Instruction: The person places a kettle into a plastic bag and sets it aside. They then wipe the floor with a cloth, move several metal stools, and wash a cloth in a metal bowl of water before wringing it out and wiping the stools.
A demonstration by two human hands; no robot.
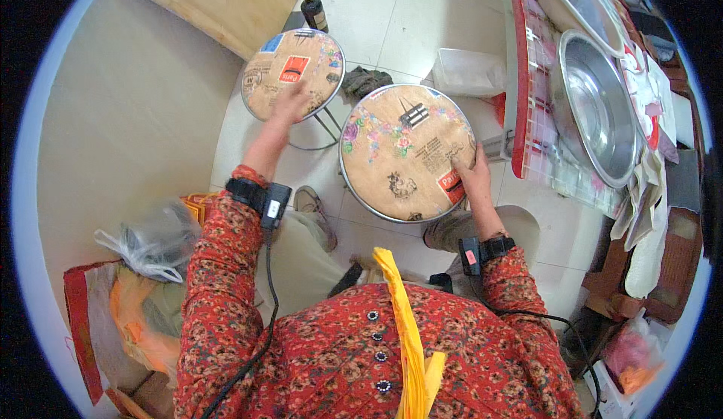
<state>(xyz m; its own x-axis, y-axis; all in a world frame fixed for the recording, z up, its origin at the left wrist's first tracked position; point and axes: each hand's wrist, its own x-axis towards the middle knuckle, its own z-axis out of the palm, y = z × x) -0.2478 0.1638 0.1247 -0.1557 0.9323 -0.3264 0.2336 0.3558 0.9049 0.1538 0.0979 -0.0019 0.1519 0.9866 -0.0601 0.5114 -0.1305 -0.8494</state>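
Two round stools with patterned, metal-rimmed seats stand before me. My right hand (pixel 474 176) grips the right rim of the nearer stool (pixel 390 153), thumb on top and fingers out of sight beneath the edge. My left hand (pixel 292 103), somewhat blurred, is over the near part of the farther stool's seat (pixel 265 71); whether it touches the seat cannot be told, and nothing shows in it. Thin metal legs are visible under the farther stool. A yellow cloth strip (pixel 404 317) hangs down the front of my floral shirt.
A corked dark bottle (pixel 314 11), a dark cloth (pixel 364 81) and a translucent plastic bin (pixel 470 73) are on the tiled floor. At right, a table with a red edge (pixel 518 80) bears a large metal basin (pixel 599 108). Plastic bags (pixel 149 238) lie at left.
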